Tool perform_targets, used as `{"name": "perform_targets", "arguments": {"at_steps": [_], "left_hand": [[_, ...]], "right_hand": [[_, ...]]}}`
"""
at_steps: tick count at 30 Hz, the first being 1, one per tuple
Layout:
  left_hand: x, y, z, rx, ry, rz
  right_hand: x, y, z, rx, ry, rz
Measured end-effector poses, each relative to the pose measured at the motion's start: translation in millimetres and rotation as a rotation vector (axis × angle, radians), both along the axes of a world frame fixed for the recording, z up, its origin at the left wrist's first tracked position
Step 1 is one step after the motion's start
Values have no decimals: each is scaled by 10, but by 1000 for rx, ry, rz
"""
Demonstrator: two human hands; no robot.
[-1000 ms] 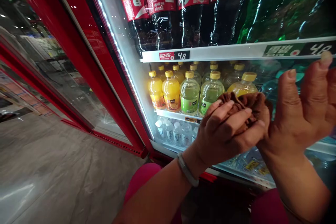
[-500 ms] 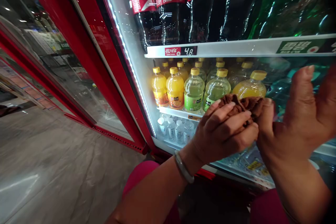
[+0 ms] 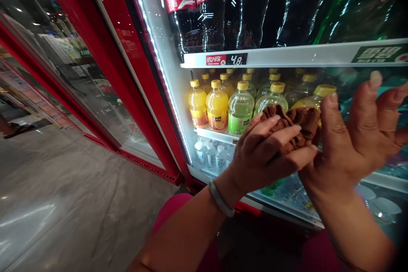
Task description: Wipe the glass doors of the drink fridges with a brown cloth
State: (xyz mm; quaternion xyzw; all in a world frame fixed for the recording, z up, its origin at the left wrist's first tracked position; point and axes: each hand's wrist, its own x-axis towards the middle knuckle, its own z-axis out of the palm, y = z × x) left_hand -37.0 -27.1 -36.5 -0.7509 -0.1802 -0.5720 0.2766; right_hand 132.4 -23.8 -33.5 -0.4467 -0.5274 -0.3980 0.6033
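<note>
My left hand, with a grey bangle at its wrist, is closed around a crumpled brown cloth. The cloth bunches up past its fingertips, in front of a drinks cooler's shelves. Close beside it on the right, my right hand is raised, fingers and thumb spread apart. The left fingertips reach the base of the right thumb; whether they touch is unclear. Behind the cloth stand yellow-capped juice bottles, among them an orange one and a green one, partly covered by my hands.
Large cola bottles fill the upper shelf, above a price strip. Small water bottles stand lower down. The cooler's red frame runs along the left, by a grey floor. A person's foot shows at far left.
My right hand's fingers have spread wider, and its thumb has lifted off the cloth. My left hand still grips the cloth. The view has shifted slightly; a foot has appeared at far left.
</note>
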Motion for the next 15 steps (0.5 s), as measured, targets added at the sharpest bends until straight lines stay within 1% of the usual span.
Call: {"name": "perform_targets", "arguments": {"at_steps": [2,4,5,7,9,11,13,15], "left_hand": [[-113,57,84,5,-32,36],[-211,101,165,-6,-115,60],[-227,105,180,-21,-163,66],[-183,74,146,-61,-208,62],[-86,25,61,-60,-154,31],[-29,11,4,-16,-40,0],[-68,53,27,24,16,-2],[-167,119,108,22,-36,12]], "right_hand": [[6,5,-4,-4,-157,26],[38,9,-7,-21,-214,38],[54,13,-8,-22,-217,38],[70,27,-7,-1,-218,27],[62,43,-1,54,-216,9],[41,46,8,105,-221,-10],[17,22,19,100,-220,-20],[-4,-25,26,27,-226,-16]]}}
